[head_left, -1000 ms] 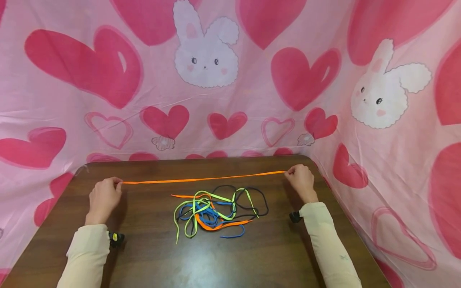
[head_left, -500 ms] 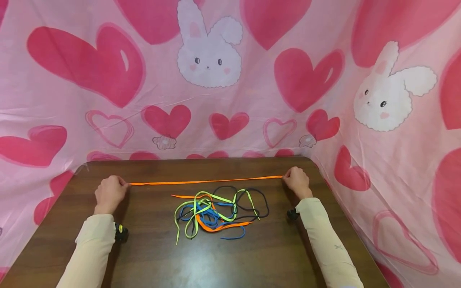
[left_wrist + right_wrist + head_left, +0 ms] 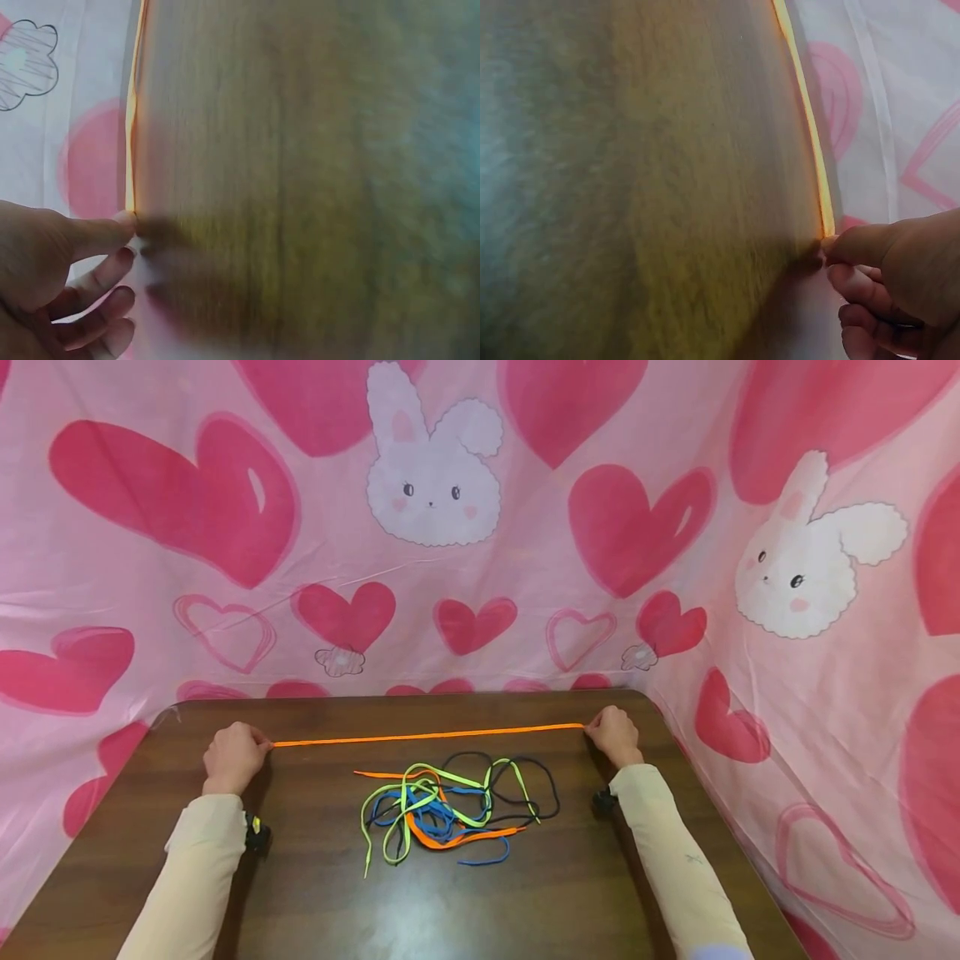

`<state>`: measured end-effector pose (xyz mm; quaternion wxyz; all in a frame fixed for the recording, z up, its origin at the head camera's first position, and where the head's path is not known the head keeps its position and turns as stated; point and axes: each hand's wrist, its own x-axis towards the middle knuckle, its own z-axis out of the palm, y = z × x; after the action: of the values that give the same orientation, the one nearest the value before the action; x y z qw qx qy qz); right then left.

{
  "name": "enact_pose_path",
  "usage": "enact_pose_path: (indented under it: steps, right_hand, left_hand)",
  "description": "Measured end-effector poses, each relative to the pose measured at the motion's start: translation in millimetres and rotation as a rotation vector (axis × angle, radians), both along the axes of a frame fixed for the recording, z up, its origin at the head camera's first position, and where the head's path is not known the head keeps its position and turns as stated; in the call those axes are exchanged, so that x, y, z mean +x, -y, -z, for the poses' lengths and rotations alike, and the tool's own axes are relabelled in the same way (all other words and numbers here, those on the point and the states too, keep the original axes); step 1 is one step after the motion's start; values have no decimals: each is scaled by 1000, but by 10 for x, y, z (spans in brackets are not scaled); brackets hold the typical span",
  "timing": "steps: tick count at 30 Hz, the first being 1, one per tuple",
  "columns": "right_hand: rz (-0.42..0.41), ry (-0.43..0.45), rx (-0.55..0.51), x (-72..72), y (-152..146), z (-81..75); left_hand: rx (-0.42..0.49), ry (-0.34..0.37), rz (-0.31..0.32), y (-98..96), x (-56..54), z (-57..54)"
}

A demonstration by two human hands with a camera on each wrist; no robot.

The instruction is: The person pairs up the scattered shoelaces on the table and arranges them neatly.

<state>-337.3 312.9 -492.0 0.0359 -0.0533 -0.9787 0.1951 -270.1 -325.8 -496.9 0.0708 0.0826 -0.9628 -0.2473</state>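
An orange shoelace [image 3: 427,736] stretches nearly straight across the far part of the table, between both hands. My left hand [image 3: 236,758] pinches its left end between thumb and forefinger; in the left wrist view the lace [image 3: 131,127] runs away from the thumb tip. At the other end, my right hand [image 3: 615,735] pinches the lace the same way, and the right wrist view has the lace [image 3: 810,120] leading off from the fingertips. Nearer than the taut lace lies a loose tangle of shoelaces: lime green [image 3: 408,831], blue [image 3: 483,862], black [image 3: 557,793] and another orange one [image 3: 480,837].
The brown wooden table [image 3: 420,918] has rounded far corners. Behind it and along the right hangs a pink cloth [image 3: 525,560] printed with hearts and rabbits. A small dark wrist camera [image 3: 257,833] sits at the left cuff, another [image 3: 602,803] at the right.
Both hands have moved inward, the left one to the right and the right one slightly to the left, still holding the orange shoelace. The tangled laces have stayed in place.
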Motion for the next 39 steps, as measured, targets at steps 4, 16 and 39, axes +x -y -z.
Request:
enact_pose_path:
  steps: [4,16,39]
  right_hand:
    - [17,-3,-16,-79,-6,26]
    - [45,-24,14,-251,54,59]
    - [97,-37,-54,-297,-13,128]
  left_hand:
    - [9,-4,-17,-6,-77,22]
    - [16,-7,-35,-45,-263,29]
    - [75,-36,-57,-68,-306,104]
